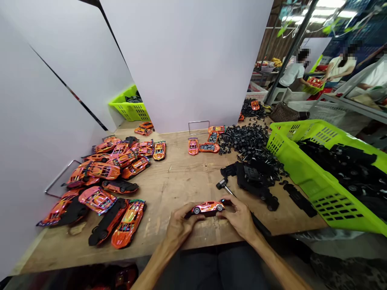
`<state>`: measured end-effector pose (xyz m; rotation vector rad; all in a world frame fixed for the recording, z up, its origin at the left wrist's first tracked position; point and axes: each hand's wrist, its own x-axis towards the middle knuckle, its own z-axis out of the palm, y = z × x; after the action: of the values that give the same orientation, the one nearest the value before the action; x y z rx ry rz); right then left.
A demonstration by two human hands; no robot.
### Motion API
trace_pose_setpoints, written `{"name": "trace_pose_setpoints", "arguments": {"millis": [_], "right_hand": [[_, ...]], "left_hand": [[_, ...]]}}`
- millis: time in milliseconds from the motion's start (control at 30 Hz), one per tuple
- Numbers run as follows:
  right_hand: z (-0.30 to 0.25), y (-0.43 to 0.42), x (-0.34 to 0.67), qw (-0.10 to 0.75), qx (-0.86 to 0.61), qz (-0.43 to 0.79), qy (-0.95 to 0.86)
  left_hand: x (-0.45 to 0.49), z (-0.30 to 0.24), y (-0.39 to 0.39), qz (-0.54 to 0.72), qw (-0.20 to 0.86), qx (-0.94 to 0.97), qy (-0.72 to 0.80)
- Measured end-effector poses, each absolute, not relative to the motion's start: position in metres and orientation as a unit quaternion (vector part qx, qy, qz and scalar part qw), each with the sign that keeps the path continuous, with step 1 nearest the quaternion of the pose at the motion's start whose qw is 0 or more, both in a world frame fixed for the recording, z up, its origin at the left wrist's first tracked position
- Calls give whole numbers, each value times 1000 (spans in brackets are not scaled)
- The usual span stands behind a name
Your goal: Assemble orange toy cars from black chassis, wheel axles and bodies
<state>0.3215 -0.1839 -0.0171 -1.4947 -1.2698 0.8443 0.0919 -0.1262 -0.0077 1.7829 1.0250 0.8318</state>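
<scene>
An orange-red toy car (208,207) is held side-on between my two hands, close to the table's front edge. My left hand (182,220) grips one end of it, fingers and thumb closed. The other end, with the spoiler, sits in my right hand (238,215). Two silver-rimmed wheels show on the near side; its underside is hidden. Just beyond my right hand lies a hammer (223,184), its black handle end (260,224) passing under the wrist. Black toy car chassis (253,177) lie in a heap to the right of it.
Finished-looking orange toy cars (102,171) are piled on the left of the wooden table (169,181). Small black wheels on axles (248,139) form a heap at back right. A green basket (320,193) of black parts stands at right. Several people work in the background.
</scene>
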Motion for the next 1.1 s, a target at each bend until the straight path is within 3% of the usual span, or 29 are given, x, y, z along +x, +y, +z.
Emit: {"name": "trace_pose_setpoints", "arguments": {"millis": [200,467,700,800,933,1033,1100], "right_hand": [[-14,-183,317,494,-605,299,-548],[18,-187,319,498,-558,227,-623],[57,-198,325,466,-508,136,-711],[62,-197,325,464,-493,108,-728],[59,-191,327,456,-493,101,-734],[49,-188,326,495,-512,52,-700],[37,-190,322,519,-524,1,-676]], "left_hand": [[93,-10,-127,344,451,700,434],[93,-2,-125,370,577,586,432],[98,14,-129,327,389,763,400],[104,5,-128,349,369,755,415],[115,0,-126,412,463,652,437],[127,13,-132,483,617,463,414],[136,26,-139,467,739,340,348]]}}
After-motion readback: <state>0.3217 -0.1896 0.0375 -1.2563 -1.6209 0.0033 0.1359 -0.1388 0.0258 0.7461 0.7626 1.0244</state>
